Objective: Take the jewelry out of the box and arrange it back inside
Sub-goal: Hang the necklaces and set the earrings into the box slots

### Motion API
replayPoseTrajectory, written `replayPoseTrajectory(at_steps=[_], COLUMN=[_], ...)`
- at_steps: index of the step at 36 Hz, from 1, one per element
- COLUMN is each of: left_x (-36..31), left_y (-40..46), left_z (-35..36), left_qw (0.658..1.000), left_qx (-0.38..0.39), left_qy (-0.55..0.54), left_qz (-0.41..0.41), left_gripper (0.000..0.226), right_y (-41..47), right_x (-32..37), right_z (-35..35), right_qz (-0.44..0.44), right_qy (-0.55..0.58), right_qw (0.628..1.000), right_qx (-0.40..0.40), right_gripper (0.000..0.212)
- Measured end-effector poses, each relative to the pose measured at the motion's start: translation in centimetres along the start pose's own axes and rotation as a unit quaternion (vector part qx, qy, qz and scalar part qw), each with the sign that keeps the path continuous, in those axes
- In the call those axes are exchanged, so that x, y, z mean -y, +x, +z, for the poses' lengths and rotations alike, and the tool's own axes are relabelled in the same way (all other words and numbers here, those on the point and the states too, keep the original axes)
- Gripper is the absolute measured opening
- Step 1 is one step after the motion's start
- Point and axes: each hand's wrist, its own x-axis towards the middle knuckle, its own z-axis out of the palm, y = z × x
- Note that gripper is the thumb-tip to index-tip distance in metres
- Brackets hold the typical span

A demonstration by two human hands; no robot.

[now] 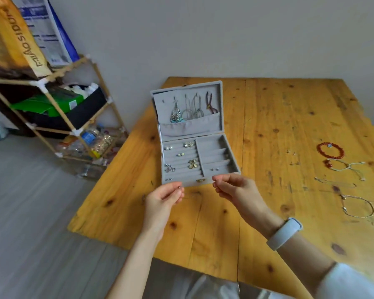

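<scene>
From where I sit, the biggest risk lies with the table (268,130): the grey jewelry box (192,134) sits open at its 9 o'clock edge, near the drop to the floor, lid upright. I judge that a nudge from either wrist while I work at its front rim could shove it toward that edge or tip the lid, and the necklaces (192,108) hanging in the lid could swing off their hooks.

Next down, the loose pieces well apart at 3 o'clock on the table: a red bead bracelet (330,150), a cord bracelet (345,167) and a thin bangle (357,206). They are far from the box, so each carry risks a snag or a drop.

Smallest of all are what I hold. My left hand (162,199) has its fingers (178,192) curled together, pinching a tiny ring-like piece (179,187) just in front of the box's front rim. My right hand (231,188) does the same, fingers drawn in around another small piece (214,184). Both are so small I cannot tell exactly what they are. A slack pinch would let either one roll off the table, and the ring slots (181,162) are narrow enough to miss.
</scene>
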Motion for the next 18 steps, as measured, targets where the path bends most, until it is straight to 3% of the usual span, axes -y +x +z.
replayPoseTrajectory(at_steps=[13, 18], left_x=[0.0, 0.0], left_y=[0.7, 1.9], left_z=[-1.2, -1.0], left_qw=[0.999, 0.985], left_qx=[-0.006, -0.008], left_qy=[0.045, 0.150], left_qz=[0.030, 0.088], left_gripper=[0.017, 0.016], right_y=[-0.3, -0.1], right_x=[0.2, 0.1], right_z=[1.8, 1.6], right_qz=[0.028, 0.029], right_qy=[0.000, -0.007], right_qw=[0.999, 1.000], right_qx=[0.015, 0.011], right_gripper=[0.011, 0.010])
